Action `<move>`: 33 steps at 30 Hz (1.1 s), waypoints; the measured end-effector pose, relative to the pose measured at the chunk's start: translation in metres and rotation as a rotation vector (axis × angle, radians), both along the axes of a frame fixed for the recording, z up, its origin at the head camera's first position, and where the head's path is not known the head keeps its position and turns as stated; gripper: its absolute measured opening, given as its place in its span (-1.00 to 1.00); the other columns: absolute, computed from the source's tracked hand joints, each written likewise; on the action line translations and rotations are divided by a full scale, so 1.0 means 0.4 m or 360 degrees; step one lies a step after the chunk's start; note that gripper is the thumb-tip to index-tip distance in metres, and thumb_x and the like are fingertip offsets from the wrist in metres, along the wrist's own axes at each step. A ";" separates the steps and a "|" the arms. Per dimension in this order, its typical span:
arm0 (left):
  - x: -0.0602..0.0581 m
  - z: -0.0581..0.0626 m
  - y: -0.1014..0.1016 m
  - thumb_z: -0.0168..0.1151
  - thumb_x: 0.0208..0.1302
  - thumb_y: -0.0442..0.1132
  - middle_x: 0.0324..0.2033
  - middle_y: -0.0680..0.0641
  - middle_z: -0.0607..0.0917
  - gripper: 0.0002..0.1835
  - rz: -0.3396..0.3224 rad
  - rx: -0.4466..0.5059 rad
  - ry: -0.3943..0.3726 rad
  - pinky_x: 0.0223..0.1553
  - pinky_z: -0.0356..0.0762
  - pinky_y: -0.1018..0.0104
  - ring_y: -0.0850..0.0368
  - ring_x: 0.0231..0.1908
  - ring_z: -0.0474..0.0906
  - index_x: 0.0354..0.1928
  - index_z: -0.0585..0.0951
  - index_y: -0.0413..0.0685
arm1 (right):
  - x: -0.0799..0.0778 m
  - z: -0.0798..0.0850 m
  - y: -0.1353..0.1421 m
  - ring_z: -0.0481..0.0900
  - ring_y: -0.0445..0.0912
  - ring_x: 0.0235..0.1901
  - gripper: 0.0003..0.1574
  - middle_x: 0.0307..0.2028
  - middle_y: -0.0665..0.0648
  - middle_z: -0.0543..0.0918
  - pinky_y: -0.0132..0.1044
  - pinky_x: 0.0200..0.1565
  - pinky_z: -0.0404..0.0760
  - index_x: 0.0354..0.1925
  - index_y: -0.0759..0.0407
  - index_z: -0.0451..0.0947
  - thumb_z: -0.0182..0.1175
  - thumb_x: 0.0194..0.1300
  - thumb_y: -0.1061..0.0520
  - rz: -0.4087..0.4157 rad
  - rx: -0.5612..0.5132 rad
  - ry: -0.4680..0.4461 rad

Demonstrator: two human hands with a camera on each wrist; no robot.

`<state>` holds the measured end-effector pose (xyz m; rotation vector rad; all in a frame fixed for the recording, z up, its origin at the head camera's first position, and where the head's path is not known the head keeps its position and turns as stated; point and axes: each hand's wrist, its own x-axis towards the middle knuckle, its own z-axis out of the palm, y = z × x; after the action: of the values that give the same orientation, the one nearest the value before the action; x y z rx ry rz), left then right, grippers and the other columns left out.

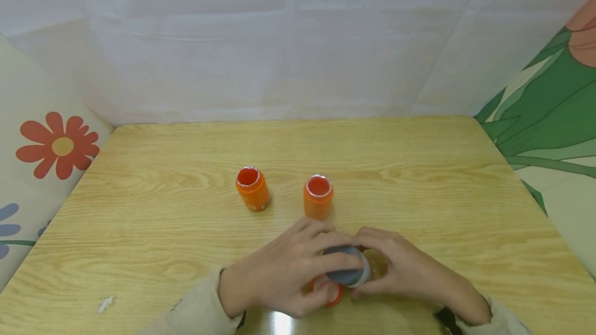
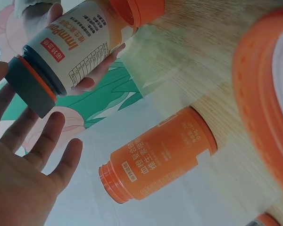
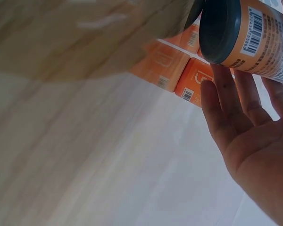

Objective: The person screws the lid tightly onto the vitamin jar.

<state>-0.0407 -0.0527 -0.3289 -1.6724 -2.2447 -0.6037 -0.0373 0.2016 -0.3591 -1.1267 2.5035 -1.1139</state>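
Observation:
A bottle with a white-and-orange label (image 2: 80, 37) lies tilted between both hands, close over the table. My right hand (image 1: 400, 268) holds its body from the right, with thumb and fingers on either side. In the right wrist view its dark round base (image 3: 219, 33) sits above the fingertips. My left hand (image 1: 302, 268) has its fingers around the dark grey cap (image 2: 30, 87); an orange strip shows between cap and collar. Beneath the left hand, an orange lid (image 1: 338, 296) is partly hidden by the fingers. The left wrist view shows a big orange lid (image 2: 254, 89) close to the camera.
Beyond the hands, two uncapped orange bottles, a left one (image 1: 253, 190) and a right one (image 1: 318, 198), stand on the wood-grain table (image 1: 153, 231). The right one is just past the left fingers. A white cloth (image 1: 279, 56) hangs behind; flower-patterned cloth flanks both sides.

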 end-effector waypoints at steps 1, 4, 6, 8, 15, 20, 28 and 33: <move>0.000 0.000 0.000 0.29 0.15 -0.11 0.22 0.11 0.57 -0.53 -0.0006 -0.0004 -0.0005 0.16 0.39 0.30 0.17 0.12 0.46 0.16 0.55 0.18 | 0.000 0.000 0.000 0.54 -0.39 -0.15 -0.31 -0.13 -0.29 0.58 -0.35 -0.10 0.61 0.14 -0.25 0.50 0.48 0.04 -0.20 0.0000 -0.0001 -0.0008; 0.000 -0.001 0.001 0.26 0.16 -0.11 0.23 0.14 0.57 -0.55 -0.0022 -0.0001 0.0008 0.19 0.37 0.30 0.17 0.14 0.46 0.14 0.57 0.20 | 0.000 0.001 -0.001 0.54 -0.39 -0.16 -0.36 -0.13 -0.29 0.59 -0.35 -0.10 0.62 0.10 -0.28 0.51 0.48 0.04 -0.19 0.0001 -0.0002 -0.0040; -0.001 -0.003 0.003 0.27 0.17 -0.09 0.21 0.13 0.58 -0.58 -0.0024 0.0016 0.0024 0.19 0.37 0.29 0.17 0.15 0.45 0.11 0.58 0.22 | -0.001 0.000 -0.001 0.54 -0.38 -0.16 -0.34 -0.14 -0.28 0.59 -0.35 -0.11 0.62 0.12 -0.26 0.50 0.48 0.05 -0.19 0.0000 0.0001 -0.0034; -0.002 -0.005 0.004 0.28 0.19 -0.05 0.20 0.08 0.59 -0.62 -0.0009 0.0043 0.0065 0.19 0.39 0.28 0.15 0.16 0.45 0.09 0.61 0.21 | -0.001 -0.001 -0.002 0.55 -0.38 -0.14 -0.32 -0.13 -0.29 0.59 -0.34 -0.10 0.62 0.14 -0.24 0.50 0.48 0.04 -0.20 -0.0002 0.0002 0.0010; 0.000 -0.009 0.010 0.33 0.15 0.26 -0.11 0.05 0.61 -0.44 0.0255 0.0136 0.0190 -0.05 0.47 0.34 0.21 -0.08 0.49 0.15 0.60 0.20 | -0.004 -0.006 -0.006 0.56 -0.37 -0.13 -0.37 -0.11 -0.28 0.61 -0.33 -0.09 0.63 0.11 -0.22 0.52 0.48 0.07 -0.17 0.0022 -0.0022 0.0109; 0.009 -0.008 0.010 0.28 0.10 0.40 -0.42 0.17 0.47 -0.32 0.0398 0.0089 0.0263 -0.22 0.36 0.41 0.29 -0.36 0.35 0.21 0.58 0.25 | -0.004 -0.003 -0.007 0.53 -0.39 -0.16 -0.38 -0.14 -0.29 0.58 -0.35 -0.12 0.62 0.12 -0.24 0.52 0.46 0.10 -0.18 0.0010 0.0008 0.0048; 0.013 0.001 0.007 0.27 0.25 0.18 -0.30 0.15 0.55 -0.51 0.0292 0.0042 0.0213 -0.21 0.40 0.43 0.29 -0.30 0.40 0.17 0.58 0.21 | -0.008 -0.005 -0.007 0.55 -0.38 -0.13 -0.36 -0.12 -0.27 0.60 -0.34 -0.09 0.64 0.11 -0.22 0.53 0.48 0.06 -0.18 0.0047 -0.0021 0.0069; 0.014 0.002 0.003 0.25 0.28 0.07 -0.11 0.08 0.60 -0.57 0.0221 0.0018 0.0177 -0.13 0.47 0.39 0.26 -0.18 0.46 0.17 0.57 0.23 | -0.011 -0.006 -0.005 0.54 -0.38 -0.12 -0.31 -0.08 -0.28 0.60 -0.34 -0.06 0.61 0.15 -0.21 0.51 0.48 0.05 -0.19 0.0064 0.0005 0.0125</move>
<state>-0.0352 -0.0516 -0.3280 -1.4914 -2.2501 -0.4772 -0.0416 0.1995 -0.3616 -1.2375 2.5277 -1.0753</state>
